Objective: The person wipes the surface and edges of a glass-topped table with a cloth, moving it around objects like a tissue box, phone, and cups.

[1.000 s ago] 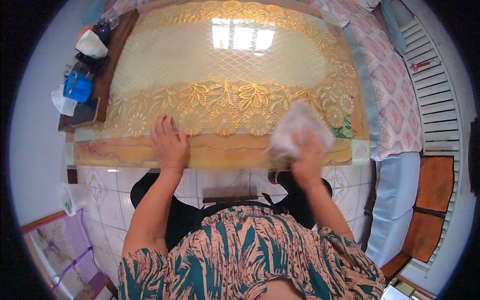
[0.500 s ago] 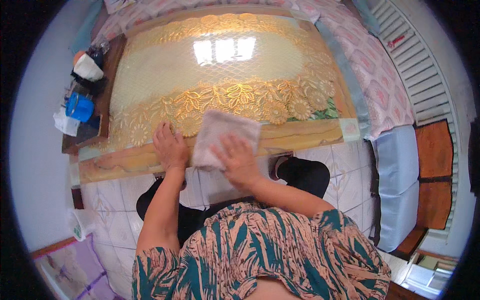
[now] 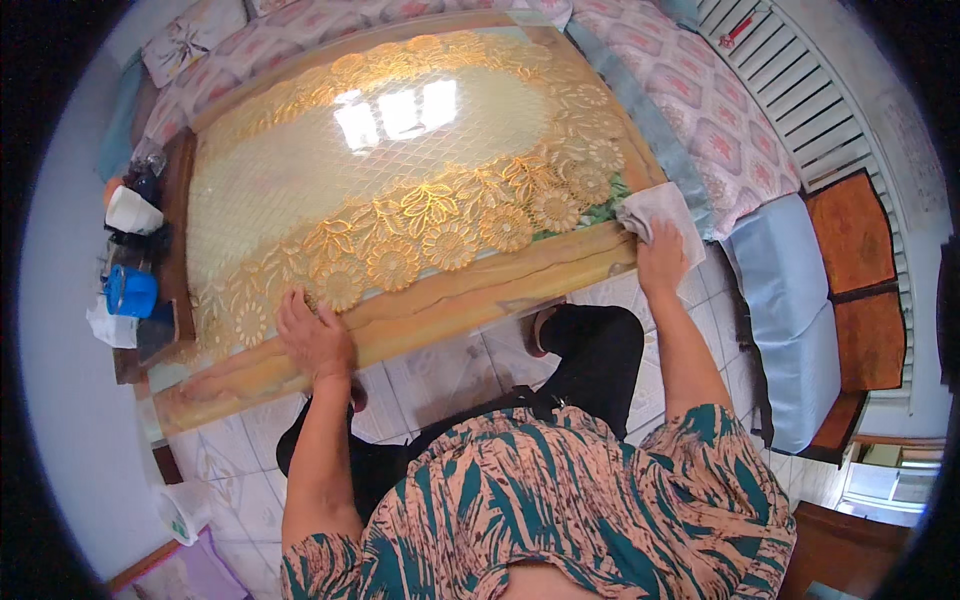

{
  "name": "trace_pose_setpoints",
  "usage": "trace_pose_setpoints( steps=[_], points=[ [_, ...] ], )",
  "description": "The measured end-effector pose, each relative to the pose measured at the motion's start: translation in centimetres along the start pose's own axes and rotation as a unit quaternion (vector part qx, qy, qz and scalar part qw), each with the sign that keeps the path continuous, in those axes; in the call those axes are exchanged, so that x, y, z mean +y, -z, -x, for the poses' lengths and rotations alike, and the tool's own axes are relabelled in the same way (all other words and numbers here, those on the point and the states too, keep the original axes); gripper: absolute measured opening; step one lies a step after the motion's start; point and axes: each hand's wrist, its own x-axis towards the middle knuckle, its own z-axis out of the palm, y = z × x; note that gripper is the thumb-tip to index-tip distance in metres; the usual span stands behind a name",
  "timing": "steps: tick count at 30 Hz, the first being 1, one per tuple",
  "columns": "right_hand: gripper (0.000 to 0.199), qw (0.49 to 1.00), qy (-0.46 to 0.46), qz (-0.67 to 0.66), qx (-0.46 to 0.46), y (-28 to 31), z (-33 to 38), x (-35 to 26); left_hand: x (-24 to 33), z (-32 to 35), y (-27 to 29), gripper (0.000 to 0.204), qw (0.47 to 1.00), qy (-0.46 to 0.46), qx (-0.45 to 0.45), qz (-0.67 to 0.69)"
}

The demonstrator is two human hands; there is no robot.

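A table (image 3: 400, 315) with a clear cover over a gold lace-patterned cloth (image 3: 430, 205) stands in front of me. My left hand (image 3: 318, 335) rests on its near edge, left of the middle, fingers apart and holding nothing. At the near right corner, my right hand (image 3: 662, 262) holds a pale folded cleaning cloth (image 3: 668, 205) against the tabletop. The cleaning cloth covers that corner, and part of it lies beneath my fingers. Green leaf print shows beside it.
On the table's left side sits a dark wooden tray (image 3: 180, 240), by a blue container (image 3: 131, 291) and a white cup (image 3: 134, 211). A sofa with a pink patterned cover (image 3: 700, 110) runs behind and right. A blue-covered seat (image 3: 775, 330) stands at the right.
My right hand has moved the cleaning cloth from the middle of the near edge to the right corner. My left hand stays on the near edge. The view has turned.
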Motion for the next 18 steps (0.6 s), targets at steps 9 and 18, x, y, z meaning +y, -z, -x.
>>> trace_pose_setpoints(
  steps=[9, 18],
  points=[
    [0.066, 0.909, 0.371, -0.189, 0.026, 0.1, 13.9, -15.1, -1.2, -0.2, -0.1, 0.043, 1.000, -0.008, -0.026, -0.013],
    [0.059, 0.946, 0.274, -0.149, 0.093, -1.5, 5.0, -11.1, -0.4, -0.3, 0.8, 0.044, 0.999, -0.006, -0.045, -0.008]
  ],
)
